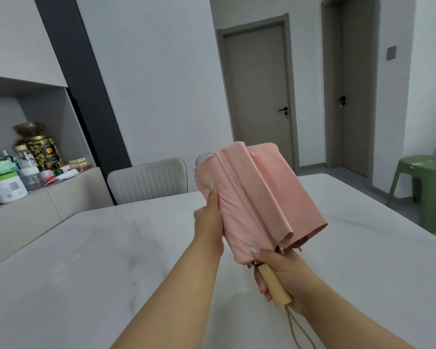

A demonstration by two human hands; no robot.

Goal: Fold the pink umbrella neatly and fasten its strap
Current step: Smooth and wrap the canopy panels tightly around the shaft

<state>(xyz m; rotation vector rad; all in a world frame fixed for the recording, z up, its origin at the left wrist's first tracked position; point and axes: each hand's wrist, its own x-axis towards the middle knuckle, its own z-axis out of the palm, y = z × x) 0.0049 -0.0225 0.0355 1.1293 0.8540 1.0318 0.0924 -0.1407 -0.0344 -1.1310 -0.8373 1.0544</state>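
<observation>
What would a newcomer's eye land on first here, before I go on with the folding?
The pink umbrella, its canopy loose, held above the white table at centre. The right hand grips its wooden handle; the left hand holds the canopy's side. A green stool stands far right.

L hand (210,222) grip closed, thumb up, R hand (285,273) grip curled, arms outstretched
</observation>
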